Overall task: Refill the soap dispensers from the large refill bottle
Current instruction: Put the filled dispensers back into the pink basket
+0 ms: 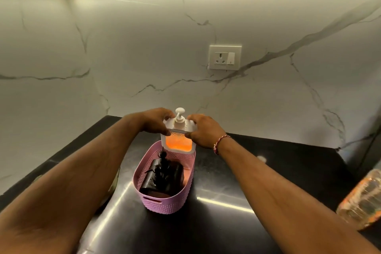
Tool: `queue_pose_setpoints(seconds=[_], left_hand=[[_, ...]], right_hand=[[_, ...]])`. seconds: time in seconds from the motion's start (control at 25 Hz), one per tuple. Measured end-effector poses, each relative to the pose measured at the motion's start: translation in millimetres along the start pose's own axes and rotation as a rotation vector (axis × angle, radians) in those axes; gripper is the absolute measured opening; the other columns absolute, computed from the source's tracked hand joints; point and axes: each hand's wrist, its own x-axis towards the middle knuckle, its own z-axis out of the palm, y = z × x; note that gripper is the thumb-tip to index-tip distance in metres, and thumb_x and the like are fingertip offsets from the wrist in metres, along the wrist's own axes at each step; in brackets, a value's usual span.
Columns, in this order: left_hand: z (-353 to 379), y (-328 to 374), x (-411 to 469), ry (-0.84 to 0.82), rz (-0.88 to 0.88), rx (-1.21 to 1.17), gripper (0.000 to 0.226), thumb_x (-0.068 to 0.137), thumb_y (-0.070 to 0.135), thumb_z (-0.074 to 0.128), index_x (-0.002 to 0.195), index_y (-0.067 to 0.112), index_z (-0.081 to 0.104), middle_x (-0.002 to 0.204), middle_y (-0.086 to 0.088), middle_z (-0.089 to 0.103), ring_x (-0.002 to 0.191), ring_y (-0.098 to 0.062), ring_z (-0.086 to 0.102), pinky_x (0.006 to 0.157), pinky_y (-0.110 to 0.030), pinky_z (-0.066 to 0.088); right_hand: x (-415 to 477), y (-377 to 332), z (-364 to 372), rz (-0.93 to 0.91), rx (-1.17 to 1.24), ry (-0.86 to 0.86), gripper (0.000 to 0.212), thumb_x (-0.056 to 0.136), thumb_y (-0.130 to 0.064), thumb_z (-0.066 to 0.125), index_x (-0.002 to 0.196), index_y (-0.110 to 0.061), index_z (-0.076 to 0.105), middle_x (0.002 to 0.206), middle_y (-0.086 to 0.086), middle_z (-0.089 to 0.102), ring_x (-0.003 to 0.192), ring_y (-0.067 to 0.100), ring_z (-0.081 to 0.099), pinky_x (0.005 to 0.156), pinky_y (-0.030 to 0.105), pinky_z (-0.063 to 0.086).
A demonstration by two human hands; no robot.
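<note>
I see both of my hands out over the far part of the black bench (237, 181), holding a white dispenser (178, 134) between them, upright, its lower end at the far rim of the pink basket (165, 204). My left hand (155, 121) grips its left shoulder and my right hand (206, 130) grips its right, the fingers (190, 134) of each closed on the dispenser's sides just under the white pump head (179, 116). Orange soap fills its lower half. In the basket's near end stand two dark dispensers (165, 177) close together; I cannot make out their shapes clearly. The basket sits near the bench's middle. At the bench's right edge lies a large clear bottle (365, 200) with orange contents, partly cut off by the frame. A red-and-white thread band (220, 143) circles my right wrist.
</note>
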Motion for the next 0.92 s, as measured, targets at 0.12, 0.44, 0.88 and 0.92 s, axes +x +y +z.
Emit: queue_pose_setpoints(seconds=[0.12,0.44,0.88,0.92], left_hand=[[6.7,-19.5,1.8,-0.067,-0.039,0.01,0.052,0.076,0.006,0.077,0.124,0.013,0.057,0.119,-0.004,0.063,0.109,-0.022,0.058,0.101,-0.039,0.045],[38.4,-38.4,23.7,-0.217,-0.035,0.3,0.031,0.07,0.014,0.079,0.094,0.021,0.061,0.098,-0.001,0.066,0.091,-0.02,0.061,0.077,-0.031,0.047],[63.3,-49.8,28.4,-0.267,-0.019,0.46,0.033,0.079,0.015,0.075,0.109,0.008,0.062,0.103,-0.007,0.063,0.088,-0.019,0.056,0.077,-0.028,0.043],[62.9,-48.4,27.7,-0.278,-0.022,0.466,0.036,0.08,0.014,0.075,0.113,0.007,0.062,0.108,-0.008,0.064,0.092,-0.021,0.057,0.079,-0.028,0.044]], right_hand=[[5.4,-0.3,25.9,0.024,0.033,-0.053,0.04,0.076,-0.028,0.072,0.112,-0.019,0.057,0.109,0.005,0.063,0.093,0.022,0.058,0.084,0.04,0.052],[7.7,12.3,64.3,0.097,0.003,-0.196,0.044,0.073,-0.031,0.074,0.113,-0.024,0.054,0.107,0.004,0.064,0.093,0.021,0.06,0.082,0.041,0.053],[7.3,14.6,83.9,0.125,-0.056,-0.297,0.037,0.08,-0.027,0.07,0.114,-0.022,0.055,0.109,0.002,0.064,0.097,0.02,0.059,0.086,0.04,0.051],[7.0,14.8,83.2,0.118,-0.054,-0.308,0.038,0.08,-0.027,0.07,0.115,-0.021,0.056,0.11,0.003,0.064,0.098,0.02,0.059,0.087,0.04,0.051]])
